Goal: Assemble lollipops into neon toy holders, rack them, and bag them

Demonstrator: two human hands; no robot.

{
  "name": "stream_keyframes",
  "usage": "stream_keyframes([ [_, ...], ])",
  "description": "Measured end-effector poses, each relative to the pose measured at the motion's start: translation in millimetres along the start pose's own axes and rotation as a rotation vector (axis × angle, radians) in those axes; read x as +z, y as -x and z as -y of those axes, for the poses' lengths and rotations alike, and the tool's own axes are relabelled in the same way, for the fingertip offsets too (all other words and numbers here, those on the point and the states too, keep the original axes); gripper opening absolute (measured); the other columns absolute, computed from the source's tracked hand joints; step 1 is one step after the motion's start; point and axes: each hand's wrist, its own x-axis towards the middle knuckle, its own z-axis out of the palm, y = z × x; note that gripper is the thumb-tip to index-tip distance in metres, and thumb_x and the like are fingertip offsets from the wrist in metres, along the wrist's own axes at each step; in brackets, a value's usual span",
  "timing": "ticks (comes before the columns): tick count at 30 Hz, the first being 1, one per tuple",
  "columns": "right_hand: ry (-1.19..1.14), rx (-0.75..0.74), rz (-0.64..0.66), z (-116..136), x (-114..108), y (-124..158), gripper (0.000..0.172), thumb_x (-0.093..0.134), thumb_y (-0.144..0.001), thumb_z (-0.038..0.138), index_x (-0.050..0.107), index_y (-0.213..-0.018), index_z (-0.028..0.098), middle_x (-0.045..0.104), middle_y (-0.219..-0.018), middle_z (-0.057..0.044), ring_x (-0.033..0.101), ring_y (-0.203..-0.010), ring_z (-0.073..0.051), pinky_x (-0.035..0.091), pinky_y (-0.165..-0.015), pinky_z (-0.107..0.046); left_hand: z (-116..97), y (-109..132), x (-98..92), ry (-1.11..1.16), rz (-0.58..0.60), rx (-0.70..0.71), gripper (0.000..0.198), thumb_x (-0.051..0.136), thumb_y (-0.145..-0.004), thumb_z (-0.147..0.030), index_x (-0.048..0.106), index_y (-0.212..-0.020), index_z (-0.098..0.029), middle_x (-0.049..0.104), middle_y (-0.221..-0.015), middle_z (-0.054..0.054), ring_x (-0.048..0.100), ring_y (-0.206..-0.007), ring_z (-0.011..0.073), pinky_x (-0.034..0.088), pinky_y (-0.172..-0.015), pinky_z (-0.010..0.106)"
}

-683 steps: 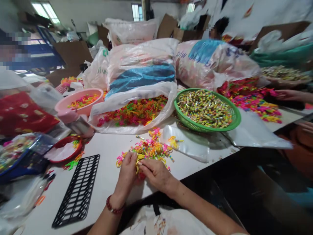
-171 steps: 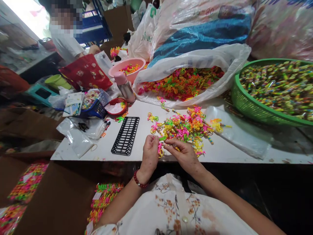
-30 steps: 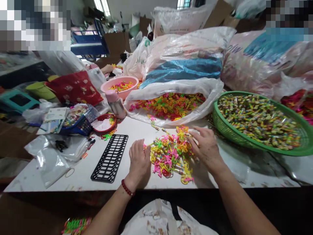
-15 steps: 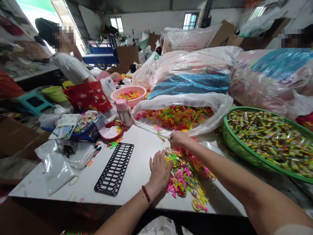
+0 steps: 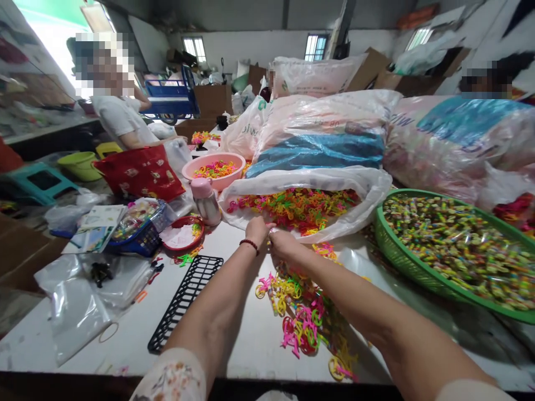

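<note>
Nearest on the white bench (image 5: 234, 345) lies a loose heap of small bright plastic toys (image 5: 303, 317), pink, yellow and green, at about five o'clock from the hands, within easy reach. A black plastic grid tray (image 5: 186, 301) lies flat at eight o'clock, clear of the heap.

Both arms stretch forward over the heap. The left hand (image 5: 256, 229), with a red bead bracelet at the wrist, and the right hand (image 5: 281, 243) meet fingertip to fingertip at the near lip of the open white plastic bag (image 5: 334, 181); each seems pinched on something small, too tiny to make out, and a pink scrap shows between them. The bag's mouth gapes toward the person, likely so its load of the same toys can be drawn out.

At three o'clock a green basket (image 5: 397, 256) holds wrapped sticks. At eleven o'clock stand a pink-capped bottle (image 5: 203, 199) and a pink bowl (image 5: 217, 167). Behind, stuffed sacks carry partial lettering, not readable whole
</note>
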Motion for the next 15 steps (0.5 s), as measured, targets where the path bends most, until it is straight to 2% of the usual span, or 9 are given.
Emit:
stream_keyframes([
  [2, 0.008, -0.020, -0.005, 3.1, -4.5, 8.8, 0.021, 0.062, -0.086, 0.020, 0.066, -0.105, 0.013, 0.072, -0.099, -0.016, 0.068, -0.092, -0.025, 0.047, -0.078, -0.029, -4.6, -6.3, 5.1, -0.023, 0.043, -0.052, 0.038, 0.082, -0.066, -0.025, 0.065, -0.096, -0.008, 0.068, -0.110, 0.025, 0.063, -0.109, 0.0307, 0.044, -0.086, 0.032],
  [6, -0.006, -0.056, -0.080, 2.6, -19.0, 45.9, 0.033, 0.054, -0.088, 0.013, 0.055, -0.121, 0.012, 0.068, -0.109, -0.018, 0.065, -0.097, -0.026, 0.045, -0.080, -0.031, -6.8, -5.5, 7.2, 0.038, 0.071, -0.129, 0.038, 0.077, -0.064, -0.008, 0.062, -0.098, -0.005, 0.067, -0.107, 0.031, 0.064, -0.110, 0.0348, 0.044, -0.086, 0.035],
  [8, -0.109, -0.053, -0.149, -0.9, -25.2, 70.1, 0.026, 0.048, -0.088, 0.012, 0.057, -0.112, 0.013, 0.067, -0.105, -0.015, 0.063, -0.093, -0.024, 0.043, -0.078, -0.031, -2.7, -0.4, 3.7, 0.115, 0.037, -0.156, 0.042, 0.073, -0.065, -0.005, 0.058, -0.104, -0.005, 0.066, -0.107, 0.031, 0.063, -0.110, 0.0350, 0.043, -0.085, 0.035],
  [10, -0.347, -0.047, -0.234, -4.4, -27.6, 94.9, 0.017, 0.046, -0.087, 0.014, 0.059, -0.098, 0.016, 0.066, -0.093, -0.009, 0.059, -0.085, -0.020, 0.042, -0.075, -0.029, 5.5, 7.1, -2.4, 0.220, -0.007, -0.184, 0.044, 0.069, -0.069, -0.006, 0.053, -0.110, -0.006, 0.067, -0.105, 0.028, 0.064, -0.106, 0.0318, 0.044, -0.081, 0.034],
  [12, -0.693, -0.032, -0.294, -6.1, -24.9, 118.2, 0.011, 0.049, -0.089, 0.021, 0.059, -0.093, 0.018, 0.062, -0.084, -0.003, 0.055, -0.078, -0.017, 0.041, -0.071, -0.028, 16.0, 17.8, -10.3, 0.358, -0.022, -0.213, 0.035, 0.064, -0.075, -0.012, 0.051, -0.107, -0.011, 0.068, -0.096, 0.019, 0.066, -0.094, 0.0258, 0.045, -0.074, 0.032],
  [13, -0.882, -0.020, -0.312, -6.0, -21.9, 128.7, 0.011, 0.052, -0.089, 0.027, 0.059, -0.093, 0.019, 0.059, -0.082, -0.001, 0.053, -0.075, -0.016, 0.040, -0.069, -0.027, 21.3, 24.7, -14.6, 0.437, -0.011, -0.225, 0.028, 0.062, -0.077, -0.015, 0.051, -0.103, -0.013, 0.067, -0.089, 0.013, 0.065, -0.085, 0.0222, 0.046, -0.071, 0.030],
  [15, -1.230, 0.027, -0.315, -3.5, -13.5, 146.5, 0.021, 0.063, -0.085, 0.040, 0.057, -0.091, 0.020, 0.053, -0.076, 0.003, 0.047, -0.066, -0.012, 0.037, -0.062, -0.025, 30.3, 42.4, -23.0, 0.605, 0.044, -0.233, 0.016, 0.061, -0.079, -0.022, 0.051, -0.090, -0.016, 0.062, -0.075, 0.005, 0.061, -0.070, 0.0154, 0.046, -0.065, 0.027],
])
